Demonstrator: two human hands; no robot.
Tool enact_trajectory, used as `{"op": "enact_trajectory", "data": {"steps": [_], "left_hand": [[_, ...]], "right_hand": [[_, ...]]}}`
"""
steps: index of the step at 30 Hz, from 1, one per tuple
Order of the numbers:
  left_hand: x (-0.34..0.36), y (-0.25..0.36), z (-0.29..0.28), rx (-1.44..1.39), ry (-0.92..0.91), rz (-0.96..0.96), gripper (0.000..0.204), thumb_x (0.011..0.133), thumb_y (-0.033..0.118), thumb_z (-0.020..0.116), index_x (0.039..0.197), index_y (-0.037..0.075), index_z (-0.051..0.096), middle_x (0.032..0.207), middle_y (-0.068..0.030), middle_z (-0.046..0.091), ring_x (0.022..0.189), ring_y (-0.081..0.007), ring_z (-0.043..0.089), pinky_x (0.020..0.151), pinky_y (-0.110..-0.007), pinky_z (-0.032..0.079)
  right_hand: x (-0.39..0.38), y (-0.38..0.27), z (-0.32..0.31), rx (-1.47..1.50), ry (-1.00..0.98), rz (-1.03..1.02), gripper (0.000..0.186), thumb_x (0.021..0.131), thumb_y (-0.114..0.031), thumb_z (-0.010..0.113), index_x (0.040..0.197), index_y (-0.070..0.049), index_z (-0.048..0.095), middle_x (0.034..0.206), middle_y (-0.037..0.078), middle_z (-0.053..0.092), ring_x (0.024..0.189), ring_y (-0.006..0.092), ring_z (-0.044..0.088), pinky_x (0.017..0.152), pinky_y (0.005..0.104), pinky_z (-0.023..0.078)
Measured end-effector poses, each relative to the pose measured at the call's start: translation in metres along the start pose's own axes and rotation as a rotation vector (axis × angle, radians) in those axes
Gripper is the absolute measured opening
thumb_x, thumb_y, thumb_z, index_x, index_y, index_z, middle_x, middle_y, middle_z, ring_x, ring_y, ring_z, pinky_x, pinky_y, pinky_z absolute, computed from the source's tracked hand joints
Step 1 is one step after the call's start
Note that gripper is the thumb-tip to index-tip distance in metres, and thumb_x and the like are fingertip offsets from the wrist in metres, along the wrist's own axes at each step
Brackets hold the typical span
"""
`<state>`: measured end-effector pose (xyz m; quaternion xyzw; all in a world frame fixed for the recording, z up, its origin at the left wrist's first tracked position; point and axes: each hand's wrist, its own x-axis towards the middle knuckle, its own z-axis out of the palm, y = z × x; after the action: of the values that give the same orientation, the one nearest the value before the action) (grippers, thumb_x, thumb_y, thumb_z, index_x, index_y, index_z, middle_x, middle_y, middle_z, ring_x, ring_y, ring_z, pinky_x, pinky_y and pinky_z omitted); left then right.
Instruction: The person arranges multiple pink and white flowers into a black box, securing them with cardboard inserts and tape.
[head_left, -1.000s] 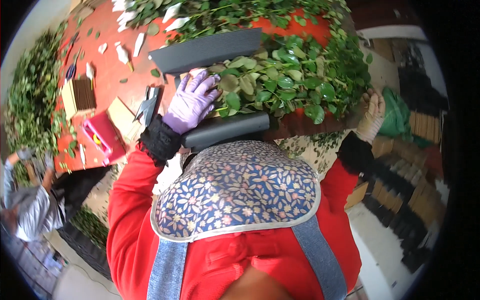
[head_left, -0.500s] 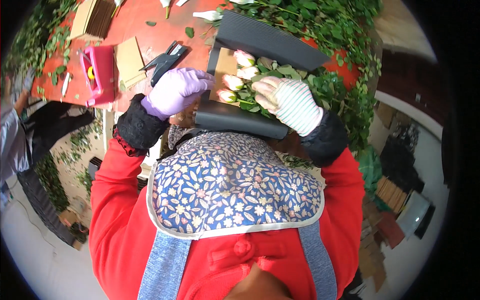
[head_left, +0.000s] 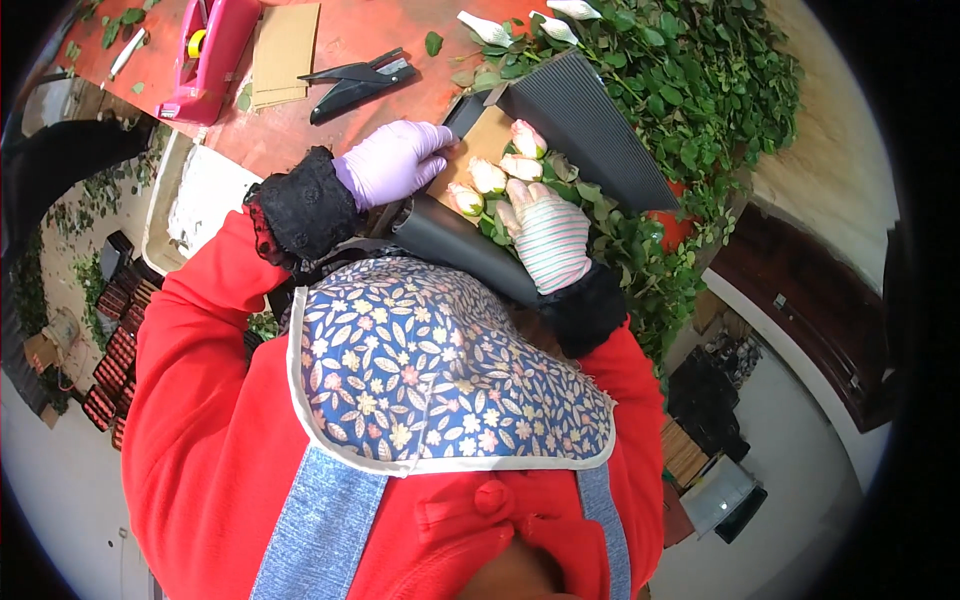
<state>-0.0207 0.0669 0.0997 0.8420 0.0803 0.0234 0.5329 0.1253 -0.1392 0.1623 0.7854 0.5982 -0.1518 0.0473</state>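
Pink-and-cream roses (head_left: 487, 176) lie on a brown cardboard sheet (head_left: 470, 143) inside a dark ribbed wrapper (head_left: 590, 120), whose sides stand up around them. My left hand (head_left: 392, 163), in a lilac glove, is closed at the sheet's left edge, thumb and fingers around it; the fingertips are partly hidden. In a striped glove, my right hand (head_left: 552, 238) rests over the stems just below the blooms, its fingers stretched out and lying on the flowers. The wrapper's near flap (head_left: 460, 245) rises between the roses and my apron.
Beyond my left hand lie a black stapler (head_left: 360, 85), brown card pieces (head_left: 283, 55) and a pink tape dispenser (head_left: 210, 60). Leafy stems (head_left: 690, 90) heap up on the right of the red table (head_left: 350, 30). White-netted buds (head_left: 487, 28) lie at the back.
My view has swung, so the table things sit higher. My right hand has come closer to the rose heads and now lies on them. My left hand has moved onto the cardboard's edge.
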Motion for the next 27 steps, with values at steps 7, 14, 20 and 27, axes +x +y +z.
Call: {"op": "enact_trajectory", "data": {"steps": [7,14,20,27], "left_hand": [[0.005,0.001,0.000,-0.087,-0.027,0.003,0.030,0.085,0.002,0.060,0.115,0.000,0.059,0.097,-0.0161,0.067,0.091,-0.0306,0.065,0.082,-0.037,0.052],[0.006,-0.004,0.003,-0.143,-0.031,0.029,0.028,0.086,0.000,0.061,0.114,-0.001,0.059,0.094,-0.0161,0.067,0.088,-0.0279,0.066,0.080,-0.035,0.052],[0.007,0.011,-0.006,-0.141,-0.086,0.033,0.026,0.084,0.004,0.064,0.110,0.000,0.062,0.095,-0.0147,0.066,0.087,-0.0287,0.065,0.079,-0.036,0.052],[0.019,0.020,-0.006,0.033,-0.128,0.486,0.023,0.083,0.011,0.063,0.106,0.007,0.065,0.101,-0.0091,0.063,0.091,-0.0296,0.064,0.076,-0.038,0.052]], "right_hand": [[0.011,-0.006,0.001,0.080,0.116,-0.081,0.011,0.088,-0.019,0.056,0.087,-0.007,0.058,0.075,0.012,0.056,0.066,0.0301,0.058,0.058,0.0412,0.048],[0.015,-0.006,0.006,0.062,0.136,-0.128,0.012,0.086,-0.020,0.057,0.085,-0.009,0.057,0.076,0.011,0.057,0.061,0.0288,0.059,0.055,0.0409,0.048],[0.014,-0.009,0.002,-0.022,0.079,-0.106,0.016,0.086,-0.022,0.058,0.087,-0.007,0.062,0.074,0.011,0.060,0.062,0.0277,0.060,0.055,0.0389,0.049],[0.009,-0.007,-0.001,0.003,0.035,-0.040,0.012,0.084,-0.021,0.060,0.089,-0.010,0.061,0.076,0.009,0.059,0.059,0.0262,0.059,0.052,0.0384,0.047]]}}
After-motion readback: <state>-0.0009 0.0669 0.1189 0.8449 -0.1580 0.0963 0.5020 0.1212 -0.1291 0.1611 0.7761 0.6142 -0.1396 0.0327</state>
